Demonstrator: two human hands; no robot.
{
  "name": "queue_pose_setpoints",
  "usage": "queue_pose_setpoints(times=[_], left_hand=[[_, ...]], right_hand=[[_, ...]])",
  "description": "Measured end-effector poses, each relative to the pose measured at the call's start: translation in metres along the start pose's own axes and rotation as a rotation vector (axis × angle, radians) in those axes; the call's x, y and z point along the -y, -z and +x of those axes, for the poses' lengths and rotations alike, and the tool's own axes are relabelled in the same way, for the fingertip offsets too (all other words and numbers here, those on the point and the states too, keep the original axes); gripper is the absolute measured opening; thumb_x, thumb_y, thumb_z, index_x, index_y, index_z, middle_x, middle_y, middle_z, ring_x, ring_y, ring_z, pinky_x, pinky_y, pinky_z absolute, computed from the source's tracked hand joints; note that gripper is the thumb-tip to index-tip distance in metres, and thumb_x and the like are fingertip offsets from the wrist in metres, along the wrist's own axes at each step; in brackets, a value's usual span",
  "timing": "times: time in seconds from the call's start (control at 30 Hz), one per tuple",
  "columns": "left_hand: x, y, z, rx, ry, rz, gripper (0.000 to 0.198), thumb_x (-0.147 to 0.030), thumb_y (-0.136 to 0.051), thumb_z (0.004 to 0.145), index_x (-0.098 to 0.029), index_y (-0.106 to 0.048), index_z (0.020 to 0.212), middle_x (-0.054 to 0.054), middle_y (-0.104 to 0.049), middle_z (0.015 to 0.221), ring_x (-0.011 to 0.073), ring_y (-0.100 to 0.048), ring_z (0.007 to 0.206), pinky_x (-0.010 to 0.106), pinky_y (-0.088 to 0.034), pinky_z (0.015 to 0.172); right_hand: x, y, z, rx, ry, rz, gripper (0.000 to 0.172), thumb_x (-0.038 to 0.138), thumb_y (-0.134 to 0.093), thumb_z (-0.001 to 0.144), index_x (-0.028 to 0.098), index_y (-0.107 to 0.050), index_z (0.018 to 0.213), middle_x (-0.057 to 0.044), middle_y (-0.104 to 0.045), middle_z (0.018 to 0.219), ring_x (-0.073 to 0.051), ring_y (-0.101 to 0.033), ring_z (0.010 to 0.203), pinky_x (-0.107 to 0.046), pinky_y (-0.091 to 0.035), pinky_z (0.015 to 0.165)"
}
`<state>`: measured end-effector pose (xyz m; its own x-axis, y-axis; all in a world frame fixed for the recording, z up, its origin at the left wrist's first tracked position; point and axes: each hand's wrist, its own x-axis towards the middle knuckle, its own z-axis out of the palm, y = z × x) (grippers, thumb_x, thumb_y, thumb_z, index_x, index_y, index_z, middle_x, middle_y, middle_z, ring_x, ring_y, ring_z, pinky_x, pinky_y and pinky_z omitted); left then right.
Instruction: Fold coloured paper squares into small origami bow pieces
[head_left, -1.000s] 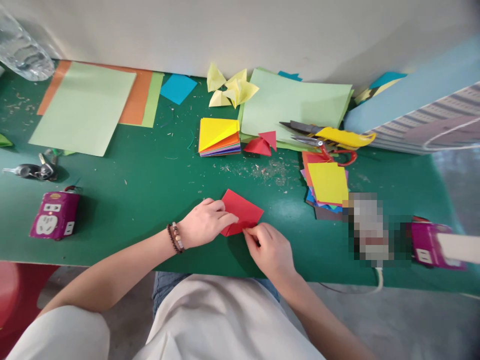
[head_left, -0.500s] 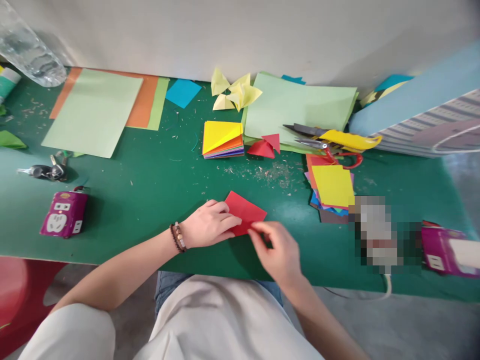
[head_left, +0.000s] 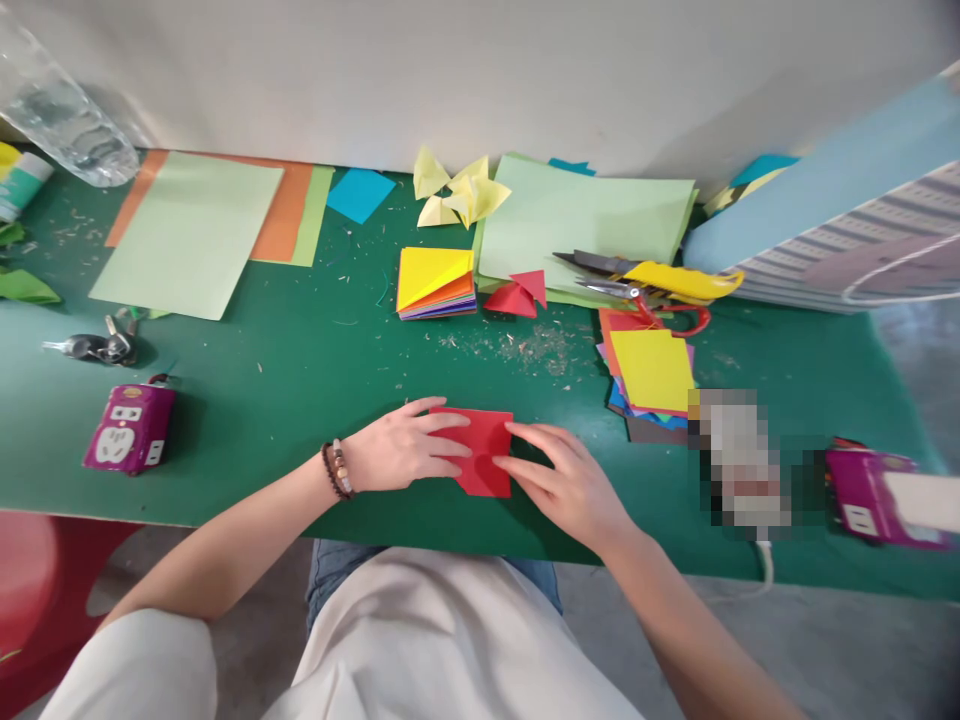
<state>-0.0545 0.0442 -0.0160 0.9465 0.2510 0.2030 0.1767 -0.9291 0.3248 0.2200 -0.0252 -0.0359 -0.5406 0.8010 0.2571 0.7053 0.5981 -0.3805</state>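
Head view: the red paper (head_left: 486, 432) is held flat on the green surface (head_left: 300, 370), under the fingertips of both grips and close to the near edge. The left grip (head_left: 401, 455) is laid open, fingers spread on the paper's left half. The right grip (head_left: 562, 485), likewise open and flat, is pressed on its right edge; nothing is clasped.

The sheet could be skewed or slid toward the edge if one side were pressed harder, and a crooked crease would probably be set. Shavings (head_left: 536, 345) beyond the grips could be caught beneath.

Further beyond, a stack (head_left: 436, 283), a red fold (head_left: 517, 293) and scissors (head_left: 645, 285) are seen. A purple socket (head_left: 129, 428) lies well left of the left grip. Nothing is set in the way.
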Motion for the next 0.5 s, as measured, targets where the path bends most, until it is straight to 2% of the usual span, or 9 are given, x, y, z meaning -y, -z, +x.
queue_pose_setpoints(times=[0.13,0.23,0.37,0.5], left_hand=[[-0.018,-0.005,-0.002,0.004,0.064,0.138,0.028,-0.017,-0.046,0.095,-0.021,-0.064,0.115,0.003,-0.06,0.132,0.0199,-0.051,0.124,0.04,-0.038,0.11],[-0.034,-0.012,-0.006,-0.042,0.171,0.166,0.03,-0.012,-0.044,0.094,-0.014,-0.062,0.117,0.007,-0.063,0.126,0.0194,-0.055,0.119,0.035,-0.043,0.106],[-0.043,-0.015,-0.013,-0.025,0.222,0.095,0.035,-0.014,-0.047,0.09,-0.017,-0.059,0.123,0.008,-0.056,0.135,0.0224,-0.048,0.129,0.04,-0.04,0.109],[-0.042,-0.013,-0.017,-0.015,0.236,0.055,0.033,-0.02,-0.052,0.091,-0.021,-0.059,0.123,0.008,-0.052,0.139,0.0237,-0.042,0.134,0.047,-0.034,0.112]], right_hand=[[0.004,-0.001,-0.005,0.015,0.024,0.048,0.029,0.014,-0.057,0.087,0.029,-0.068,0.11,-0.008,-0.061,0.127,-0.024,-0.054,0.115,-0.045,-0.053,0.091],[0.004,0.0,-0.009,-0.009,0.017,0.098,0.03,0.013,-0.056,0.088,0.027,-0.067,0.113,-0.008,-0.062,0.125,-0.023,-0.056,0.114,-0.044,-0.054,0.091],[0.0,0.002,-0.012,-0.034,-0.005,0.152,0.041,0.007,-0.045,0.089,0.029,-0.064,0.118,-0.007,-0.063,0.124,-0.02,-0.06,0.113,-0.041,-0.057,0.089],[-0.003,0.003,-0.011,-0.05,0.058,0.132,0.036,0.009,-0.05,0.089,0.028,-0.066,0.114,-0.007,-0.066,0.121,-0.02,-0.061,0.11,-0.04,-0.057,0.089]])
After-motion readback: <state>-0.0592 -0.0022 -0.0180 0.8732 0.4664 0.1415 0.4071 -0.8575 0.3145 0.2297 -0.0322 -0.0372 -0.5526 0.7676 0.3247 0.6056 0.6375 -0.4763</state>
